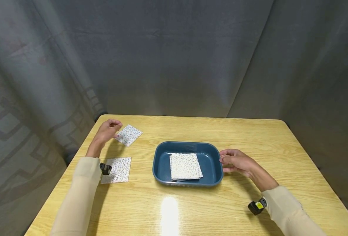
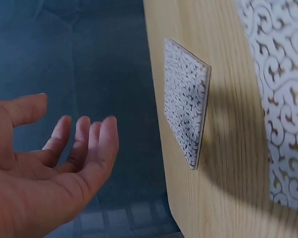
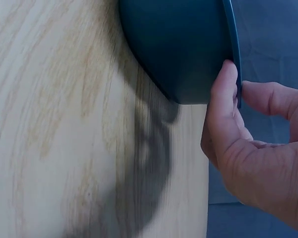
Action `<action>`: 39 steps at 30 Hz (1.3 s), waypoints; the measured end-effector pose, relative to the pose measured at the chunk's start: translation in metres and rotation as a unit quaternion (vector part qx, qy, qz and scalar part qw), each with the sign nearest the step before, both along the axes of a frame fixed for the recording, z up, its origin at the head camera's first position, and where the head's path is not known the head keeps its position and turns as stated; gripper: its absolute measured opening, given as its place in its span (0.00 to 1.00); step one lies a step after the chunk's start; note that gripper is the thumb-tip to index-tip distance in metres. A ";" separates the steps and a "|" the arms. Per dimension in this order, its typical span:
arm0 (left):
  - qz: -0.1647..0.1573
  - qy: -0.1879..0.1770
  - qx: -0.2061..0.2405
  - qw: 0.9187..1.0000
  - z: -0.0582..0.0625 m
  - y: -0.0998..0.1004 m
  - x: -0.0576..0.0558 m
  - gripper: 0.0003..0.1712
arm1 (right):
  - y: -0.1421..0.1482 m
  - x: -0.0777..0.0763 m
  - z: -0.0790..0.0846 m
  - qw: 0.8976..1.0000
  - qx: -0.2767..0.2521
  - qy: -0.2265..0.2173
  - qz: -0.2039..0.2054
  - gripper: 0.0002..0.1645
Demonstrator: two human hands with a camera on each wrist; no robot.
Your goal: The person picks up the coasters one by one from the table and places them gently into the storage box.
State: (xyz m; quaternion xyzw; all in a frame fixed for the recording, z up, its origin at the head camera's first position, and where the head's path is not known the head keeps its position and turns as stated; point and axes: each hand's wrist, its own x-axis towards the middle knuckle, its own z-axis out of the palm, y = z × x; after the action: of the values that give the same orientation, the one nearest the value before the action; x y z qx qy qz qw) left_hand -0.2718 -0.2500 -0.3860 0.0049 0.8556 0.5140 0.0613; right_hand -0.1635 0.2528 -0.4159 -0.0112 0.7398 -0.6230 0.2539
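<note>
Pinching the tray (image 1: pixel 188 184) just left of it, the right hand (image 1: pixel 239 162) seemed best held steady while the left hand (image 1: pixel 106 130), loosely curved and empty, hovered beside the far tile (image 1: pixel 129 135), near tile (image 1: pixel 121 169) below its wrist.

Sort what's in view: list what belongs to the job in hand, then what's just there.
Likely part of the job:
blue tray, rim pinched by the right hand
stacked patterned squares inside it
far patterned square, nearest the left hand
near patterned square on the table

Just there:
wooden table
grey curtain
black wrist cameras
</note>
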 end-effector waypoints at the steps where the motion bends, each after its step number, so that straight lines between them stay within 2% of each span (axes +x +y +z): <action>1: -0.002 0.002 -0.016 1.000 0.000 0.000 -0.001 0.28 | 0.001 0.000 -0.001 1.000 -0.007 -0.003 0.003 0.28; 4: -0.006 0.013 -0.074 0.997 -0.002 0.002 -0.005 0.30 | 0.003 -0.001 -0.002 1.000 -0.023 -0.008 0.013 0.27; 9: -0.004 0.026 -0.154 0.988 -0.009 0.006 -0.015 0.31 | 0.006 -0.001 -0.004 0.999 -0.037 -0.021 0.018 0.26; 13: -0.008 0.038 -0.193 0.980 -0.016 0.008 -0.023 0.33 | 0.007 -0.001 -0.005 0.998 -0.049 -0.031 0.018 0.22; 19: 0.001 0.059 -0.228 0.972 -0.029 0.009 -0.033 0.37 | 0.008 -0.001 -0.008 0.997 -0.065 -0.036 0.018 0.18; 24: -0.011 0.024 -0.263 0.964 -0.039 0.009 -0.040 0.49 | 0.006 -0.002 -0.010 0.997 -0.070 -0.035 0.021 0.17; 29: -0.035 -0.033 -0.305 0.951 -0.046 0.011 -0.044 0.59 | 0.003 -0.002 -0.012 0.997 -0.071 -0.037 0.021 0.17; 34: -0.046 -0.075 -0.335 0.938 -0.047 0.013 -0.044 0.61 | 0.002 -0.003 -0.013 0.997 -0.065 -0.042 0.013 0.17; 39: -0.039 -0.086 -0.368 0.925 -0.045 0.016 -0.044 0.54 | 0.001 -0.002 -0.012 0.998 -0.056 -0.040 0.010 0.19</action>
State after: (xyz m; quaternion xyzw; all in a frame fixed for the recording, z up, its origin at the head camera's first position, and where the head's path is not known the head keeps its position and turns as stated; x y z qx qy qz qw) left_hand -0.3154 -0.2340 -0.4315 -0.0286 0.9750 0.1590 0.1524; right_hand -0.1657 0.2542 -0.4274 -0.0078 0.6931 -0.6607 0.2883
